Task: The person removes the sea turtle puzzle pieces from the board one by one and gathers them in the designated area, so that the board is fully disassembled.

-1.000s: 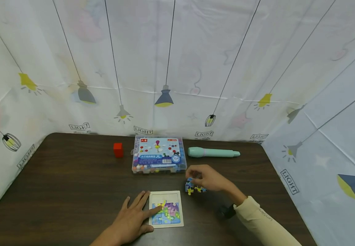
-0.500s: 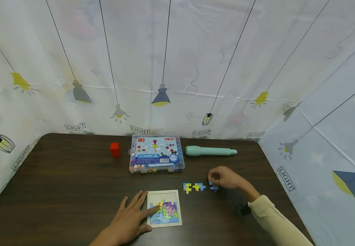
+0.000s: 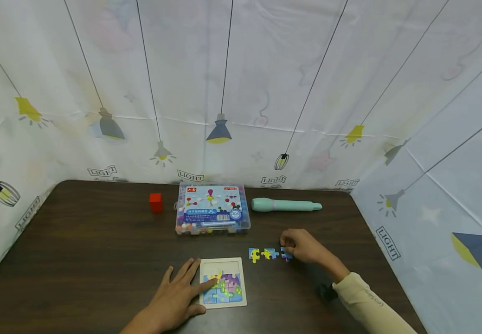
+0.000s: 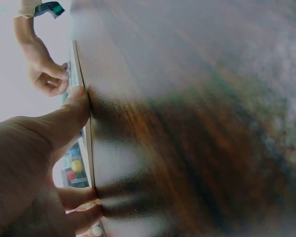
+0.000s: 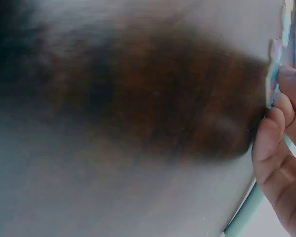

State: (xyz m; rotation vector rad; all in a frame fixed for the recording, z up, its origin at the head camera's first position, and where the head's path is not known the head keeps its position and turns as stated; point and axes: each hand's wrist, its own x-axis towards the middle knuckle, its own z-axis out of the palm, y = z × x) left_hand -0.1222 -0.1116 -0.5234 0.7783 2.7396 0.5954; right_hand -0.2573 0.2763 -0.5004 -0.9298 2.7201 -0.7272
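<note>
Puzzle pieces [image 3: 270, 254], crosswise row, tab [image 3: 254, 261] nearward (leftmost)

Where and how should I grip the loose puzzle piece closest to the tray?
I'd pinch its far and near edges, coming straight down from above. The loose piece lies flat; in the head view, the tray corner sits just left and another piece crowds its right, while bare table shows on its far and near sides.
</note>
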